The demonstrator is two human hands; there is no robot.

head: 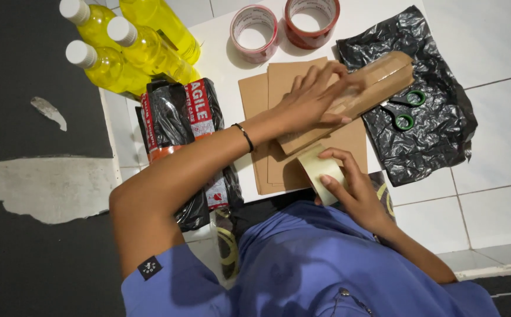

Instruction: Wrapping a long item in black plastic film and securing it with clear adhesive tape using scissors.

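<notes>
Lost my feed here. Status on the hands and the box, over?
Left hand pressed flat on the brown cardboard box. Right hand holds the tape roll at the box's near end. Scissors lie just beyond, on black plastic.

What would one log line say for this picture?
left hand: pressing cardboard box | right hand: holding clear tape roll | nearby: green scissors on black plastic bag

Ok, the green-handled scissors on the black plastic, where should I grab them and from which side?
Take the scissors by the two green handle loops, coming from the right, over the black plastic sheet. The loops lie exposed there, while the blade end seems tucked under the cardboard box that the left hand presses down.
</notes>
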